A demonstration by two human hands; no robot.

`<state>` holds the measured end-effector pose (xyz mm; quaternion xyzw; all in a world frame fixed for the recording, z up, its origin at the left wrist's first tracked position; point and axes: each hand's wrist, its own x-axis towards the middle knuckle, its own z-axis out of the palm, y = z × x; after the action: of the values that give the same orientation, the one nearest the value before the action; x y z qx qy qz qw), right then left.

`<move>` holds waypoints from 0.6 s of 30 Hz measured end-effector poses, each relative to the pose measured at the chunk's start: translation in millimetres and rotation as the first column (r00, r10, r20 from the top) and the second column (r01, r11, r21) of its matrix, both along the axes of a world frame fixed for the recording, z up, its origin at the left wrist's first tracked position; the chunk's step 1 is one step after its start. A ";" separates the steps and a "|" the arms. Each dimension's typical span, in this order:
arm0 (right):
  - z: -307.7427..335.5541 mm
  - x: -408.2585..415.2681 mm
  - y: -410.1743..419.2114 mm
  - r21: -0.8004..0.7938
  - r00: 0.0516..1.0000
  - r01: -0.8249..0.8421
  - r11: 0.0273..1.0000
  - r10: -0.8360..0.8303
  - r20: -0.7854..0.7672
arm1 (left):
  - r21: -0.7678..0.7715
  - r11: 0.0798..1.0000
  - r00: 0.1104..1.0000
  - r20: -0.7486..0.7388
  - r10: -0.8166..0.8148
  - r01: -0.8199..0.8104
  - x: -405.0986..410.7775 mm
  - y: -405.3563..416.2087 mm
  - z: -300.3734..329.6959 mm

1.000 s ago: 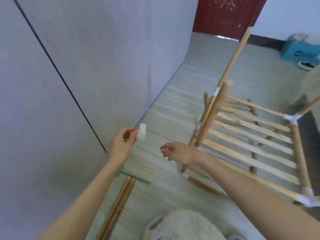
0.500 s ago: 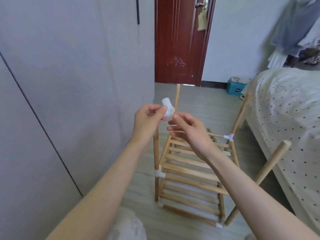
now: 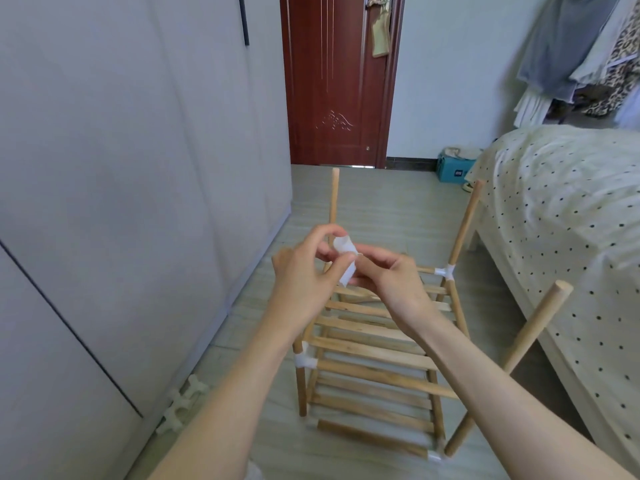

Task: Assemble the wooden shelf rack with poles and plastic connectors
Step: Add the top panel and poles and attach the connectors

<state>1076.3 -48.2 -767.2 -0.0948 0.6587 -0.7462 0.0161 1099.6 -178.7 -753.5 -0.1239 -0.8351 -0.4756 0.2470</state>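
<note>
Both hands pinch the small white plastic connector [image 3: 345,259], left hand [image 3: 304,275] and right hand [image 3: 391,275]. The upright wooden pole [image 3: 334,199] stands just beyond, long axis vertical, nearer the left.

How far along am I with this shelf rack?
Partly done. The slatted rack already stands on the floor, with white connectors at its corners and four poles pointing up. In hand: both your left hand and right hand pinch one loose connector. Left: the pole tops are bare, and spare connectors lie by the wall.
</note>
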 end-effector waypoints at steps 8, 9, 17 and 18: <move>4.3 -1.8 -7.2 -0.016 1.000 0.019 1.000 -0.019 -0.013 | 0.303 0.951 0.992 0.128 0.019 -0.058 -12.3 -13.8 -6.4; 4.0 -1.1 -9.5 -0.016 1.000 0.015 1.000 -0.015 -0.013 | 0.316 0.946 0.993 0.112 0.038 -0.072 -12.4 -15.1 -6.6; 0.7 -1.3 -26.3 -0.097 0.994 0.027 0.995 -0.017 0.105 | 0.215 0.968 0.991 0.062 0.117 -0.128 -9.2 -26.7 -6.2; 1.7 -1.7 -27.2 -0.120 0.993 0.012 0.993 0.003 0.116 | 0.214 0.967 0.990 0.074 0.123 -0.136 -8.8 -28.4 -6.3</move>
<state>1074.6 -75.4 -765.5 -0.0506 0.6105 -0.7890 0.0470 1090.8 -207.0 -759.8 -0.0268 -0.7912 -0.5509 0.2642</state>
